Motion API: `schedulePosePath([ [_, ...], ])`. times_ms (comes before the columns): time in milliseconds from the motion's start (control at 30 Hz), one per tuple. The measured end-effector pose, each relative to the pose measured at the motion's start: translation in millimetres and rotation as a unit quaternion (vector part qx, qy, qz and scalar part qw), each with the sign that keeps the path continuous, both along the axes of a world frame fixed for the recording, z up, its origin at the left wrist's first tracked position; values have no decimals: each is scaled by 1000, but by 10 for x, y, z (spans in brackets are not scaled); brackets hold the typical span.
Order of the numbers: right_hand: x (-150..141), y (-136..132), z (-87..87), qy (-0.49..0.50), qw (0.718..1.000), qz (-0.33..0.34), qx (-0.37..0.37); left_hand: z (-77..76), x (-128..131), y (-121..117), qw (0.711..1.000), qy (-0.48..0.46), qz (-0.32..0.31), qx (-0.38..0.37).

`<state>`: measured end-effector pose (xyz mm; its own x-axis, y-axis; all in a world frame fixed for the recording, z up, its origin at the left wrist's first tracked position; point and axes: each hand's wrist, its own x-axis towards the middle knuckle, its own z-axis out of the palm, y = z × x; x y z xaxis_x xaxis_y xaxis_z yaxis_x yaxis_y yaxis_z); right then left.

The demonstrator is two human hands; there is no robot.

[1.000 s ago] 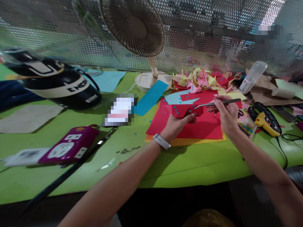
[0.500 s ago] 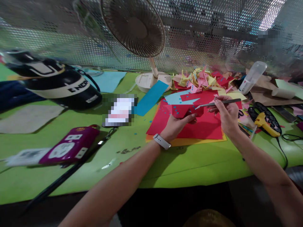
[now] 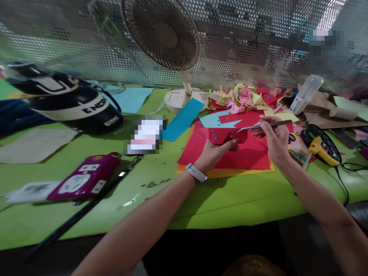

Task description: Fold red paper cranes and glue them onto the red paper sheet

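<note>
Left grip: our left fingers [image 3: 230,144] are closed on a small red paper piece [image 3: 217,138] dotted with blue bits, its dotted face just above the thumb.
Right grip: our right fingers [image 3: 266,128] pinch slim grey metal tweezers [image 3: 277,123], whose tip points left, to the red piece's right end. Whether the tip touches it or grips anything, we cannot tell.
Tip control: we would probably do best with a light pinch and small finger movements, the tip low and slanted so the dots stay visible.
Paper support: the left thumb should likely press near the rim, off the dots; a hard squeeze could crease the paper.
Sheet edges: red paper sheets [image 3: 244,159] lie below the left fingers, with an orange paper sheet [image 3: 211,174] showing at their near edge. Loose blue specks [image 3: 219,120] lie just beyond those fingers, so a sleeve or knuckle could scatter them.
Right side: the yellow glue gun [image 3: 322,151] lies to the right of our right fingers; swinging outward risks its cord.
Far side: crumpled pink and yellow paper pieces [image 3: 244,94] sit beyond both hands' fingers.
Near side: the green surface [image 3: 230,199] stretches from the sheets towards us, giving the wrists room to draw back.
</note>
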<state>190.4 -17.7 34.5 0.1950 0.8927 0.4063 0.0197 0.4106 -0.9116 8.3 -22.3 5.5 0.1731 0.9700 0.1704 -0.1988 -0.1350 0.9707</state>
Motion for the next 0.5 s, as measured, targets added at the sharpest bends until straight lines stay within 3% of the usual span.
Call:
schedulePosePath([
  [500,-16,-24,34,4,1000,-1,-7,6,-5,-4,1000,5,-1,0],
])
